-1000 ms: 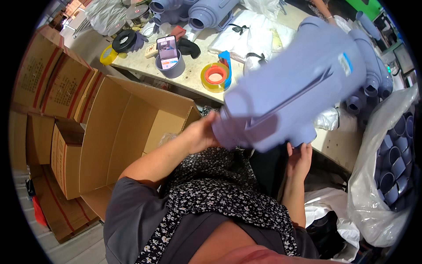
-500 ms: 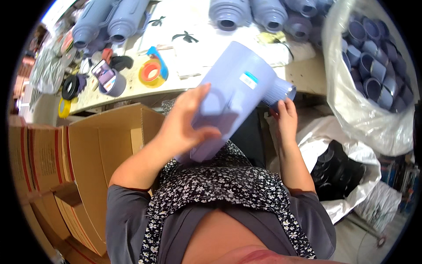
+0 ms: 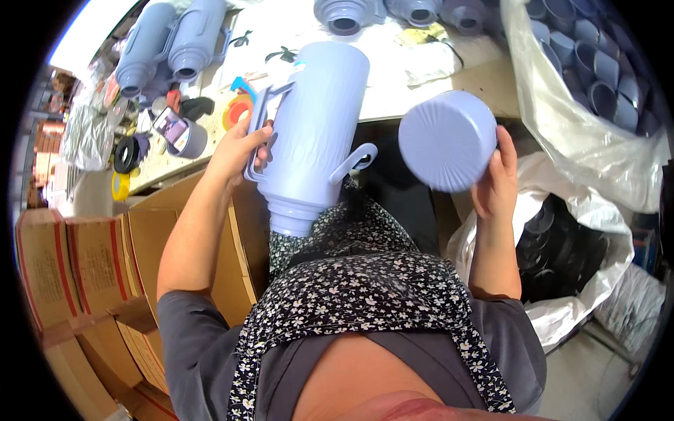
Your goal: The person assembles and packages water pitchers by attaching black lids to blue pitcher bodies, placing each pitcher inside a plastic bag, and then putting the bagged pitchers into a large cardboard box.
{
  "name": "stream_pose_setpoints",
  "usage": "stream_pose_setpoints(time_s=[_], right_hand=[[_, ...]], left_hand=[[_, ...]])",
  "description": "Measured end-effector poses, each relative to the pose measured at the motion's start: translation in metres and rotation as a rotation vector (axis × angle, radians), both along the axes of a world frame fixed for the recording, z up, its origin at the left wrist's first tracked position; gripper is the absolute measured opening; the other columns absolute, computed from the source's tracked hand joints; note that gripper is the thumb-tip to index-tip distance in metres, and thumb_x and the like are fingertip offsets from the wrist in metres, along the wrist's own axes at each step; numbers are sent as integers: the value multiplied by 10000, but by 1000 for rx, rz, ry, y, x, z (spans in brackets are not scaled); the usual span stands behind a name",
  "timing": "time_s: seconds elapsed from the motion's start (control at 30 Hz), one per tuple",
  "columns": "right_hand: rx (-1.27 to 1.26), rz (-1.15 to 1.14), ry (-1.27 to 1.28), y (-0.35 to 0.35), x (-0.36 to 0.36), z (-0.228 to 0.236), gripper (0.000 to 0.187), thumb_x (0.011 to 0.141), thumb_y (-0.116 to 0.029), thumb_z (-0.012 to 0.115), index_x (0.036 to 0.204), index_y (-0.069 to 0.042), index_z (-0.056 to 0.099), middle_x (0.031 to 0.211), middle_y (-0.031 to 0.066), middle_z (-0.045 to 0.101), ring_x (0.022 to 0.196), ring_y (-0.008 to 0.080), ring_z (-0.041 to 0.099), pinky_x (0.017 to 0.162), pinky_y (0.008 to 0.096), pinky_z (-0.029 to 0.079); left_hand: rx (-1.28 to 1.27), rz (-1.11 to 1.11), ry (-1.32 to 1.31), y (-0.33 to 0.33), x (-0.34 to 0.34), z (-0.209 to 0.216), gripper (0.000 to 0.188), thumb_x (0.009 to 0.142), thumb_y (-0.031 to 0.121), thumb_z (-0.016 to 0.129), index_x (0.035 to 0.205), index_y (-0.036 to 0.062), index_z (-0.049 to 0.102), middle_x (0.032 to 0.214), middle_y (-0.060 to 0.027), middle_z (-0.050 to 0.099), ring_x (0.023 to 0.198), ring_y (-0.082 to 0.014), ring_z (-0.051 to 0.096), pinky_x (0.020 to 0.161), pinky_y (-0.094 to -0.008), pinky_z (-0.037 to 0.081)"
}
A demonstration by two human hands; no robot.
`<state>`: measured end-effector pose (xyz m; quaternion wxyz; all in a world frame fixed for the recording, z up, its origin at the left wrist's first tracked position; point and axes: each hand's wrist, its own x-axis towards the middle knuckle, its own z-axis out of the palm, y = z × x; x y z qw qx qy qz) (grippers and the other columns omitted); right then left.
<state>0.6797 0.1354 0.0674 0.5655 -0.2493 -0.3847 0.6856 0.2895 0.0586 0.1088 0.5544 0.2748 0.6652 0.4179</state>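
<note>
A light blue thermos flask (image 3: 316, 126) hangs in front of me, tilted, its neck pointing down and toward me. My left hand (image 3: 242, 149) is closed round the handle on its left side. A small carrying loop sticks out near the shoulder on the right. My right hand (image 3: 497, 172) grips a matching blue cup (image 3: 446, 140) by its right side, with the ribbed round end facing up. Cup and flask are apart. The fingers under the cup are partly hidden.
More thermos flasks (image 3: 200, 38) lie on the worktable (image 3: 484, 88). A plastic bag (image 3: 540, 140) full of blue cups stands at the right, above a white sack (image 3: 611, 245) with black parts. Cardboard boxes (image 3: 105, 259) are at the left. A phone (image 3: 172, 128) rests in a cup near tape rolls.
The flask has turned, bringing its handle into view, and my left hand has shifted from its body to that handle. The cup has come out from beside the flask, ribbed end now up.
</note>
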Motion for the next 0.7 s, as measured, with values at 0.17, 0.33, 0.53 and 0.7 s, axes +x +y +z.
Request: stream_pose_setpoints(time_s=[0.17, 0.33, 0.53, 0.7], right_hand=[[-275, 255, 324, -37, 9, -15, 959, 669, -698, 526, 1352, -63, 305, 1318, 147, 418, 1206, 277, 418, 987, 469, 366], [-244, 593, 619, -60, 18, -45, 1047, 627, -783, 438, 1392, -87, 276, 1406, 135, 328, 1283, 295, 331, 1044, 493, 287], [70, 448, 159, -64, 0, -34, 1015, 693, -438, 731, 1428, -70, 137, 1415, 157, 269, 1308, 260, 278, 1079, 362, 213], [445, 277, -842, -86, 10, -62, 868, 687, -385, 743, 1372, -58, 322, 1356, 192, 339, 1288, 289, 310, 1065, 359, 240]], left_hand=[[288, 205, -450, 1, 19, -2, 306, 864, 81, 545, 1148, 21, 448, 1009, -41, 551, 606, -54, 497, 459, -183, 427], [340, 279, -1105, -28, -9, -9, 242, 915, 81, 453, 1087, -89, 466, 783, -47, 494, 589, -39, 443, 501, -180, 398], [422, 318, -1078, -23, 52, -31, 158, 883, 96, 479, 953, -46, 486, 779, -73, 488, 591, -84, 457, 517, -201, 404], [462, 129, -704, -11, 52, -53, 213, 901, 75, 459, 1092, -18, 457, 1238, -158, 496, 668, -95, 458, 589, -222, 407]])
